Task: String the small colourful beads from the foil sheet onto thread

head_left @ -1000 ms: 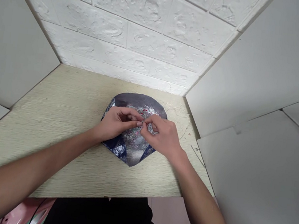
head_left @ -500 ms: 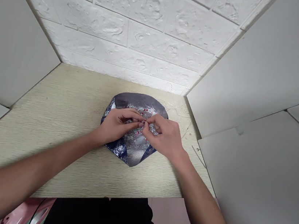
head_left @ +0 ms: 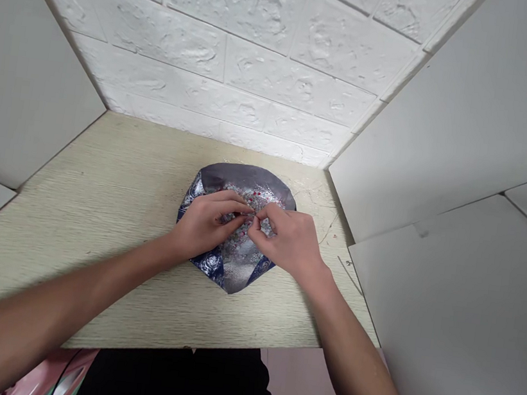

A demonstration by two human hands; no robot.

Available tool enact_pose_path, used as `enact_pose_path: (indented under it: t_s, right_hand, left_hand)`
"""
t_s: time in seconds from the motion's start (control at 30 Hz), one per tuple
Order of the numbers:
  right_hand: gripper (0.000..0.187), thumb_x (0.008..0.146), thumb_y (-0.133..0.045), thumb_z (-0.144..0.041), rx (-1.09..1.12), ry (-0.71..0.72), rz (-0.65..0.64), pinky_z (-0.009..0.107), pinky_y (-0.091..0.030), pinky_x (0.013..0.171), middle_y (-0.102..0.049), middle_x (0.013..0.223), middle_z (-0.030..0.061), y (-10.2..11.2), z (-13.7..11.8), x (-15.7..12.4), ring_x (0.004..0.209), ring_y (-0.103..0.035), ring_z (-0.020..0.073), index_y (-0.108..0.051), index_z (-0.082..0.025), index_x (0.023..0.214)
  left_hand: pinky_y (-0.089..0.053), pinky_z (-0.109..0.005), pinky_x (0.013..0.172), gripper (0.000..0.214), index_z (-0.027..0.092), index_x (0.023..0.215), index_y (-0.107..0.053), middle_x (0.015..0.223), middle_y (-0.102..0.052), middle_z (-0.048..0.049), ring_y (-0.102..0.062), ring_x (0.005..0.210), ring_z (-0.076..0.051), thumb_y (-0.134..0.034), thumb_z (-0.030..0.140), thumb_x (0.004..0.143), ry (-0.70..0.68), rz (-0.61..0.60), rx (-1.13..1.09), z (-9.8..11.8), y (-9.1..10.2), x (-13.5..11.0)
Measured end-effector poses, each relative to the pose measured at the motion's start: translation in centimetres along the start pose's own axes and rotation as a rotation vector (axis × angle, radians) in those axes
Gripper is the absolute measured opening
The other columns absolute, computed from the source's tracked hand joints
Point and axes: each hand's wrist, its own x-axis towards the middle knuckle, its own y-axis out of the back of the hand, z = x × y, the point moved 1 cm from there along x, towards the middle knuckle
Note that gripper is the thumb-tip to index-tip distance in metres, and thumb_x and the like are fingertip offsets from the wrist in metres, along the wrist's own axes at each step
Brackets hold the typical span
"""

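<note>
White bricks (head_left: 204,60) line the back edge of the table (head_left: 117,204). Over a bag (head_left: 247,174) of beads (head_left: 239,241), left hand (head_left: 206,222) and right hand (head_left: 291,239) come close; I can't tell their grip.

A nook seeming like a home work corner, a pale wood-grain desk (head_left: 121,205) fitting between plain light panels (head_left: 474,108), a white brick-patterned wall (head_left: 256,67) rising behind, pink plastic (head_left: 44,371) showing below.
</note>
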Motion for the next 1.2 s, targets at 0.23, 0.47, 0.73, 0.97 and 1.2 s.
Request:
enact_pose_path:
  t_s: [0.23,0.47,0.73,0.97,1.2]
  right_hand:
    - [0.022,0.086,-0.043,-0.030,-0.043,0.001,-0.062,0.023,-0.024,0.047,-0.050,0.047,-0.0054,-0.29,0.26,-0.10,0.042,-0.043,0.0087,-0.058,-0.019,0.075]
    - [0.022,0.086,-0.042,-0.029,-0.079,0.010,-0.091,0.023,-0.020,0.047,-0.049,0.045,-0.0051,-0.30,0.29,-0.11,0.041,-0.041,0.0091,-0.059,-0.018,0.076]
    - [0.022,0.086,-0.043,-0.029,-0.102,-0.005,-0.130,0.023,-0.020,0.047,-0.049,0.045,-0.0045,-0.24,0.24,-0.08,0.041,-0.041,0.0096,-0.060,-0.018,0.076]
    - [0.023,0.086,-0.042,-0.029,-0.111,-0.001,-0.124,0.024,-0.020,0.047,-0.050,0.046,-0.0039,-0.22,0.18,-0.01,0.041,-0.042,0.0099,-0.060,-0.018,0.076]
    - [0.023,0.086,-0.043,-0.030,-0.102,0.003,-0.117,0.024,-0.020,0.047,-0.050,0.046,-0.0046,-0.28,0.21,-0.06,0.041,-0.041,0.0096,-0.061,-0.019,0.077]
  left_hand:
    - [-0.053,-0.027,0.076,0.017,0.018,0.091,-0.072,0.093,-0.072,-0.0066,-0.067,0.085,-0.016,-0.056,0.017,0.086,-0.021,-0.029,0.029,-0.05,-0.11,-0.22]
    - [-0.053,-0.028,0.076,0.018,0.018,0.092,-0.072,0.094,-0.071,-0.0070,-0.067,0.085,-0.017,-0.055,0.017,0.086,-0.011,-0.045,0.025,-0.08,-0.15,-0.24]
    - [-0.053,-0.027,0.075,0.018,0.018,0.093,-0.072,0.094,-0.071,-0.0067,-0.067,0.085,-0.017,-0.055,0.017,0.086,-0.037,-0.040,0.036,-0.09,-0.26,-0.32]
    - [-0.053,-0.027,0.074,0.018,0.017,0.093,-0.071,0.093,-0.071,-0.0074,-0.067,0.085,-0.017,-0.055,0.015,0.086,-0.060,-0.042,0.045,-0.17,-0.35,-0.40]
    - [-0.053,-0.027,0.075,0.017,0.018,0.092,-0.072,0.093,-0.071,-0.0066,-0.067,0.084,-0.017,-0.057,0.014,0.084,-0.048,-0.035,0.025,-0.27,-0.40,-0.35]
